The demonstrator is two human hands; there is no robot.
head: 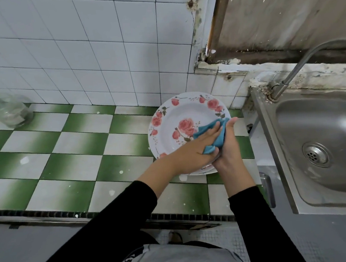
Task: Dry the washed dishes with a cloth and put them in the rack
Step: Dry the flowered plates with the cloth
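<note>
A white plate (173, 118) with pink roses is over the green-and-white checkered counter, beside the sink. My left hand (193, 152) lies on its right part, fingers straight over a blue cloth (221, 136), and a bunched end of the cloth sticks out by the thumb. My right hand (228, 148) grips the plate's right rim, its fingertips reaching past the cloth. A second rim (205, 171) shows just under the plate at the near side. No rack is in view.
A steel sink (325, 137) with a drain and a curved tap (289, 75) stands at the right. Blurred glass jars (7, 111) sit at the far left against the tiled wall. The counter's front edge runs below my arms.
</note>
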